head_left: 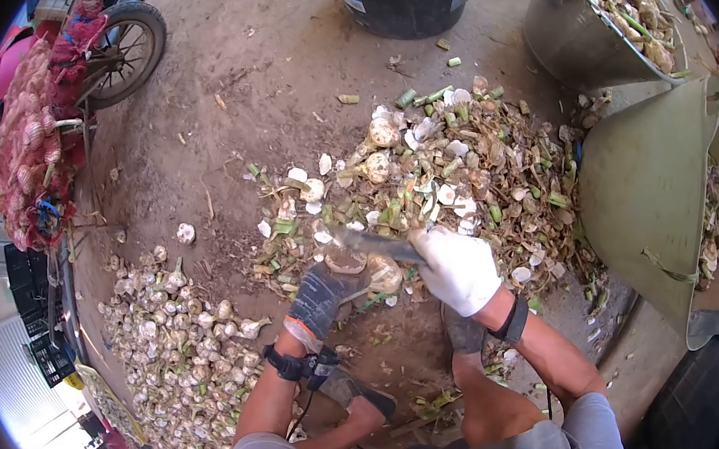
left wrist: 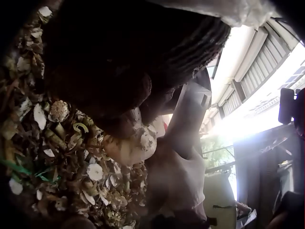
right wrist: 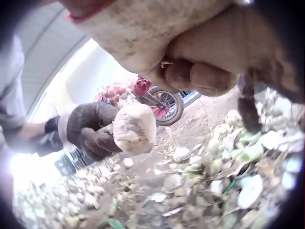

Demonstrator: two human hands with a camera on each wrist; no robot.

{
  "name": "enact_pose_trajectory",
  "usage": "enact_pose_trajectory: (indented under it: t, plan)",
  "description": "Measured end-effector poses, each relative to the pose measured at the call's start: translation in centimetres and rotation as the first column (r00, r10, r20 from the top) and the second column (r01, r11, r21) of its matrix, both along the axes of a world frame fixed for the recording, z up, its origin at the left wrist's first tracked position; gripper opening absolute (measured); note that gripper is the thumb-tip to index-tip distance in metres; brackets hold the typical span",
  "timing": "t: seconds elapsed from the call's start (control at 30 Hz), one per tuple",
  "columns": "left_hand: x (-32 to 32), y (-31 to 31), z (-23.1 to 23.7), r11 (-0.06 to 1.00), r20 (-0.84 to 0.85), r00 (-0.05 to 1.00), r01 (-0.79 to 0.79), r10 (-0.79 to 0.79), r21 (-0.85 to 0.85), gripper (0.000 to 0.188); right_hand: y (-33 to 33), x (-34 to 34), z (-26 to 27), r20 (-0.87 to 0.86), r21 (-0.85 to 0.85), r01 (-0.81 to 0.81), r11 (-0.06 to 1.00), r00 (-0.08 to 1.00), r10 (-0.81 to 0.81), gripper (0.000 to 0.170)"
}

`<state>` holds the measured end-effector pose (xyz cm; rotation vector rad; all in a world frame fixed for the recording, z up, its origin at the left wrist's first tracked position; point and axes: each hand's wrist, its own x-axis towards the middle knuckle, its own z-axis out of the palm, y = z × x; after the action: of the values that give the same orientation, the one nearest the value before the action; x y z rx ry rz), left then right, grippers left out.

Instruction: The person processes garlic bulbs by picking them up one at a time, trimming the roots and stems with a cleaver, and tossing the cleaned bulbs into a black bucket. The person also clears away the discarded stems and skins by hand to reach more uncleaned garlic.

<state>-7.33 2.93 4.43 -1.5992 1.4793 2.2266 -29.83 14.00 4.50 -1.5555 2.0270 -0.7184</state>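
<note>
In a dark grey glove, the left hand [head_left: 317, 297] grips a garlic bulb [head_left: 385, 274] by its stem side. The right wrist view shows this bulb [right wrist: 135, 129] pale and round at the fingertips of the left hand [right wrist: 90, 128]. The right hand [head_left: 458, 272], in a white glove, has its fingers curled round a knife [head_left: 379, 245], whose dark blade points left above the bulb. Close up, the right hand [right wrist: 157, 38] shows soiled fingertips. The left hand [left wrist: 128, 62] is mostly in shadow in its own view, above the bulb [left wrist: 131, 150].
Trimmings [head_left: 505, 170] and loose bulbs lie beyond the hands. A large garlic pile [head_left: 188, 355] spreads at lower left. Buckets [head_left: 563, 36] stand at the back, a green tub [head_left: 644, 184] at right. Net sacks [head_left: 31, 137] and a wheel [head_left: 127, 55] are at left.
</note>
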Motion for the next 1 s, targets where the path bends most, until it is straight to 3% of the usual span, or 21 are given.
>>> enact_pose_trajectory:
  t: [0.03,0.1,0.13,0.2,0.23,0.3,0.33,0.4,0.47,0.53,0.6,0.63,0.7,0.73,0.77,0.8,0.83,0.87,0.9,0.93,1.0]
  plan:
    - [0.0,0.3,0.0,1.000,-0.001,1.000,0.000,0.000,0.003,0.026,-0.1,0.3,0.7,-0.073,0.029,-0.080,0.996,0.994,0.082,0.010]
    - [0.0,1.0,0.2,0.937,-0.052,0.953,-0.281,0.297,0.206,0.026,0.2,0.5,0.4,-0.165,0.035,-0.256,0.966,0.952,0.258,0.027]
    - [-0.4,0.8,0.3,0.938,-0.053,0.954,-0.280,0.296,0.206,0.026,-0.1,0.7,0.3,-0.167,0.036,-0.255,0.966,0.952,0.257,0.027]
    - [-1.2,0.2,0.4,0.997,0.022,0.997,0.078,-0.078,0.006,0.023,-1.3,1.3,0.2,0.218,-0.004,-0.036,0.999,0.975,0.036,0.050]
    - [-0.7,0.4,-0.6,0.997,0.021,0.997,0.079,-0.079,0.009,0.023,-2.1,1.1,0.4,0.308,0.089,-0.023,0.996,0.951,-0.006,0.068]
    - [0.8,0.8,-3.4,0.949,-0.109,0.964,0.214,-0.244,-0.230,0.018,-3.1,0.9,0.7,0.292,0.085,-0.092,0.992,0.954,0.064,0.069]
    - [0.1,0.9,-2.6,0.950,-0.110,0.964,0.214,-0.244,-0.228,0.018,-3.5,0.9,0.9,0.278,0.080,-0.160,0.984,0.951,0.132,0.070]
    - [-1.8,1.0,-0.2,0.986,0.022,0.987,0.155,-0.157,0.060,0.026,-3.7,0.9,0.7,0.302,0.131,-0.202,0.971,0.941,0.155,0.067]
    - [-1.9,1.0,-0.3,0.975,0.020,0.976,0.218,-0.217,-0.033,0.029,-3.7,1.0,-0.7,0.439,0.142,-0.224,0.964,0.887,0.142,0.062]
    - [-2.1,1.2,-0.6,0.951,0.023,0.959,0.283,-0.283,-0.121,0.032,-2.9,1.2,-1.8,0.446,0.068,-0.165,0.984,0.887,0.118,0.056]
    - [-2.2,1.8,-0.6,0.935,0.150,0.951,0.296,-0.270,-0.197,0.032,-2.5,1.2,-3.1,0.614,0.320,0.026,0.947,0.756,-0.228,0.056]
    - [-2.1,2.0,-1.2,0.934,0.149,0.951,0.297,-0.271,-0.197,0.032,-2.2,1.4,-3.5,0.673,0.234,0.143,0.962,0.690,-0.266,0.060]
    - [-1.5,2.4,-3.2,0.789,0.272,0.901,0.428,-0.337,-0.441,0.036,-2.3,1.3,-2.5,0.646,0.215,0.109,0.971,0.730,-0.224,0.062]
    - [-1.2,2.4,-3.9,0.790,0.271,0.901,0.428,-0.338,-0.439,0.036,-2.3,1.1,-1.6,0.617,0.200,0.076,0.977,0.765,-0.186,0.064]
    - [-1.0,2.2,-4.5,0.643,0.311,0.853,0.521,-0.420,-0.561,0.037,-2.8,0.6,0.3,0.499,0.240,-0.081,0.967,0.865,-0.051,0.064]
    - [-0.8,2.2,-5.0,0.467,0.364,0.794,0.589,-0.488,-0.659,0.039,-2.8,1.2,-0.1,0.504,0.236,-0.043,0.971,0.859,-0.084,0.058]
    - [-2.9,2.2,-1.6,0.632,0.461,0.809,0.579,-0.365,-0.515,0.042,-2.4,1.8,-3.3,0.544,0.195,0.067,0.978,0.823,-0.165,0.051]
    - [-3.0,2.4,-1.6,0.632,0.460,0.809,0.579,-0.367,-0.514,0.042,-3.3,1.8,-3.4,0.584,0.155,0.177,0.972,0.777,-0.235,0.044]
    - [-2.9,2.5,-1.6,0.618,0.436,0.839,0.538,-0.326,-0.573,0.043,-2.8,0.9,-2.9,0.725,0.459,0.203,0.865,0.477,-0.497,0.031]
    - [-2.6,2.7,-1.6,0.604,0.412,0.866,0.495,-0.284,-0.625,0.043,-2.4,0.6,-4.0,0.766,0.499,0.226,0.837,0.335,-0.548,0.027]
    - [-1.4,2.3,-3.1,0.645,0.303,0.915,0.404,-0.268,-0.649,0.044,-1.1,0.1,-4.3,0.799,0.470,0.183,0.863,0.327,-0.505,0.029]
